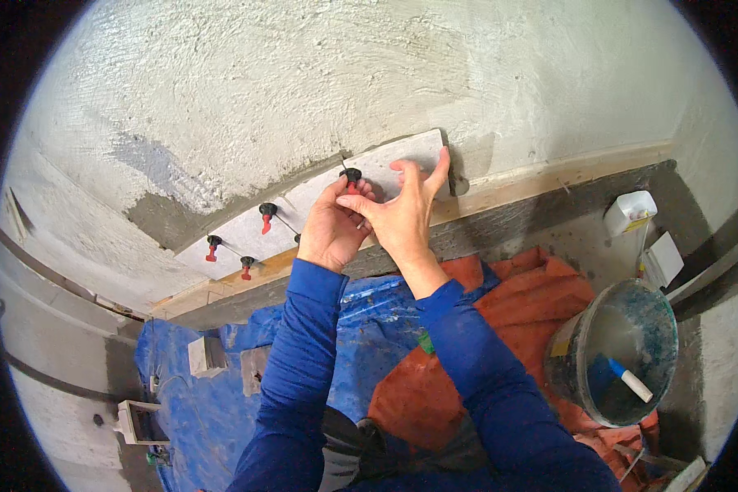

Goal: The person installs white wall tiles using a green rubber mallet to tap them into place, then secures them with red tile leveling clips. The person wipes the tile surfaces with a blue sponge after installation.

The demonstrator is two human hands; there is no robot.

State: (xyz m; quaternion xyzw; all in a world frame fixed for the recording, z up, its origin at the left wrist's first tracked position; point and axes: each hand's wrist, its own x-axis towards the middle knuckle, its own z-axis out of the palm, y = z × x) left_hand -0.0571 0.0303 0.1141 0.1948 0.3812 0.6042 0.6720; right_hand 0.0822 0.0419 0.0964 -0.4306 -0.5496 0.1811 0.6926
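A pale row of wall tiles (398, 154) runs along the base of the rough plastered wall. Black-and-red tile leveling clips stand out from its joints, one of them a leveling clip (267, 216) left of my hands. My left hand (334, 230) is closed, its fingers curled at the upper leveling clip (351, 175); part of that clip is hidden behind them. Beside it, my right hand (403, 215) has its fingers apart over the right-end tile. Its thumb reaches across to my left fingers, and one fingertip lies near the tile's right end.
Below the tiles runs a wooden strip (500, 190). Blue tarp (221, 426) and orange tarp (422, 402) cover the floor. A dark bucket (566, 361) with a blue-and-white tool in it stands at right, near a white container (630, 211). Small blocks (207, 357) lie at left.
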